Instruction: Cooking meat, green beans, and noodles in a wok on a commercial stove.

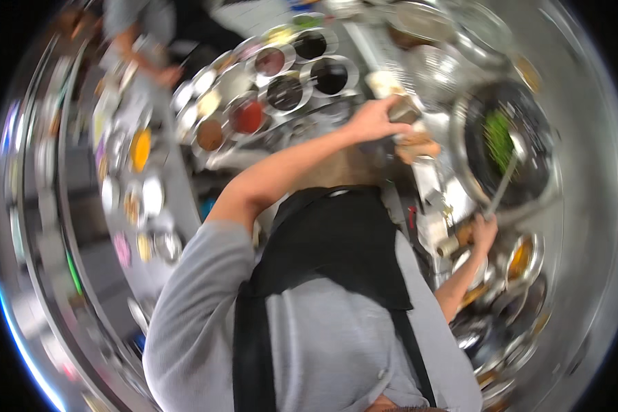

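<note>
My right hand [484, 232] is closed around the handle of a long-handled metal ladle [505, 182]. The ladle's bowl rests among chopped green vegetables [498, 141] inside a large dark wok [475, 161] on the right. My left arm stretches across to the right, and my left hand [378, 120] is at the near side of the wok, thumb and fingers apart. Beside its fingertips is a blurred grey-brown thing [406, 110] I cannot make out. Just below the left thumb lies a crumpled tan thing, perhaps a cloth [417, 147].
Several round metal pots of sauces and seasonings, one with red sauce [246, 117], stand left of my left hand. A perforated metal strainer [438, 72] is beyond the wok. Bowls, one holding orange liquid [522, 257], sit near my right forearm. Another person's hand [168, 75] is at the upper left.
</note>
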Demonstrator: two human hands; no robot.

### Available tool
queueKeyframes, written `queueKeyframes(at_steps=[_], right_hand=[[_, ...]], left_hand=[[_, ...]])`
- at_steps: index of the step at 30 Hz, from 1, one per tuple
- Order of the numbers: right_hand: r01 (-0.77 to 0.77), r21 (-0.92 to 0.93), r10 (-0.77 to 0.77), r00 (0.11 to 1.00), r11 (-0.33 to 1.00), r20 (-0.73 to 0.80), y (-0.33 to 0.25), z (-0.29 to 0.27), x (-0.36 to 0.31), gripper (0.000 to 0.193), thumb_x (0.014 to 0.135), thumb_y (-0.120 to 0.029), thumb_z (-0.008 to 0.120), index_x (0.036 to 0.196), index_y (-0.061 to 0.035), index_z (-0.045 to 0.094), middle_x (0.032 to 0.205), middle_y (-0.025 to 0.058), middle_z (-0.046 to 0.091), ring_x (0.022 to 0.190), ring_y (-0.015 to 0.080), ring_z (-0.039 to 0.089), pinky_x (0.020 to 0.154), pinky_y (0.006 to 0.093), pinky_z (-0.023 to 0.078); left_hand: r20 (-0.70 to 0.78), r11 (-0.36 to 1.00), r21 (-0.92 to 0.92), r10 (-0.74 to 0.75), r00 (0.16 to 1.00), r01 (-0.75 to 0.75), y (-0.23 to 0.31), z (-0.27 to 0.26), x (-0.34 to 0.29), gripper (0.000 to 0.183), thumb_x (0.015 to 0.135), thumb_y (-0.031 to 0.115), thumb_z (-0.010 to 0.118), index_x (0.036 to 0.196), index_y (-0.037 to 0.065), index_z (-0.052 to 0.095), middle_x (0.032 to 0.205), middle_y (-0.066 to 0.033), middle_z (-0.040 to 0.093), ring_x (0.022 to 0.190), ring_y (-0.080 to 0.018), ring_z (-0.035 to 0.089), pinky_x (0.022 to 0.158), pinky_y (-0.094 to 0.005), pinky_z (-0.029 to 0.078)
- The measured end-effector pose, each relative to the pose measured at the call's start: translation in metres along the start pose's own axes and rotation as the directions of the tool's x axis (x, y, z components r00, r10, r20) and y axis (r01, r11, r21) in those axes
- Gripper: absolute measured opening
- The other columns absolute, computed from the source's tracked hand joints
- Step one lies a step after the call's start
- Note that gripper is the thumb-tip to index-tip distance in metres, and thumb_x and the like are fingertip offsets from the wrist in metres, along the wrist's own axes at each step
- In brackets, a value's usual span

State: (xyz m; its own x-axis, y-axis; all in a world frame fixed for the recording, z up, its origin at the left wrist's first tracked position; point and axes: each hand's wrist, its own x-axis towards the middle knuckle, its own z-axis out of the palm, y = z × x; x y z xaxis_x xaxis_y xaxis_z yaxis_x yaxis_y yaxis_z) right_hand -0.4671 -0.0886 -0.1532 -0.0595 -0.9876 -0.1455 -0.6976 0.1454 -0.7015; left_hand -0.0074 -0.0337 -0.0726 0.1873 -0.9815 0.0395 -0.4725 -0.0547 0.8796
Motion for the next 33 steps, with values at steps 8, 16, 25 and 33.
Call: queueKeyframes(at_steps=[8,16,25,33], right_hand=[[0.334,-0.388,-0.389,0.918,0.859,-0.072,-0.127,0.051,0.009,0.044,0.087,-0.024,0.065,0.12,0.0036,0.054,0.103,0.0208,0.062,0.094,0.0295,0.061,0.085,0.0392,0.048],[0.527,0.172,-0.481,0.532,0.832,0.697,-0.254,0.251,-0.116,0.03,0.09,-0.015,0.062,0.118,-0.0035,0.059,0.09,0.0061,0.065,0.084,0.0134,0.059,0.077,0.0272,0.047],[0.535,0.381,-0.464,0.024,0.754,0.885,-0.327,0.356,-0.292,0.023,0.086,-0.01,0.064,0.108,-0.0019,0.062,0.087,0.0107,0.066,0.08,0.0176,0.066,0.073,0.0294,0.05],[0.256,0.332,-0.397,0.267,0.908,0.878,-0.391,0.403,-0.223,0.022,0.093,-0.008,0.053,0.113,0.0004,0.057,0.081,0.0031,0.061,0.062,0.0083,0.057,0.053,0.022,0.044]], left_hand=[[-0.66,0.953,-0.124,-0.287,0.694,0.276,-0.099,-0.112,-0.204,0.069,0.073,0.037,0.081,0.124,0.005,0.049,0.111,-0.0205,0.064,0.106,-0.0341,0.062,0.089,-0.0404,0.047],[-0.968,0.907,-0.19,-0.236,0.082,0.377,-0.191,-0.222,-0.337,0.061,0.069,0.023,0.083,0.115,0.002,0.05,0.103,-0.0202,0.063,0.097,-0.0364,0.062,0.083,-0.0414,0.049],[-0.973,0.881,-0.228,-0.224,-0.057,0.414,-0.27,-0.279,-0.334,0.062,0.07,0.028,0.083,0.116,0.0,0.052,0.109,-0.0207,0.061,0.102,-0.036,0.06,0.089,-0.0413,0.047],[-0.943,0.909,-0.312,-0.332,0.028,0.275,-0.278,-0.268,-0.33,0.087,0.068,0.029,0.086,0.131,-0.005,0.037,0.126,-0.0237,0.048,0.114,-0.0345,0.051,0.1,-0.0411,0.04]])
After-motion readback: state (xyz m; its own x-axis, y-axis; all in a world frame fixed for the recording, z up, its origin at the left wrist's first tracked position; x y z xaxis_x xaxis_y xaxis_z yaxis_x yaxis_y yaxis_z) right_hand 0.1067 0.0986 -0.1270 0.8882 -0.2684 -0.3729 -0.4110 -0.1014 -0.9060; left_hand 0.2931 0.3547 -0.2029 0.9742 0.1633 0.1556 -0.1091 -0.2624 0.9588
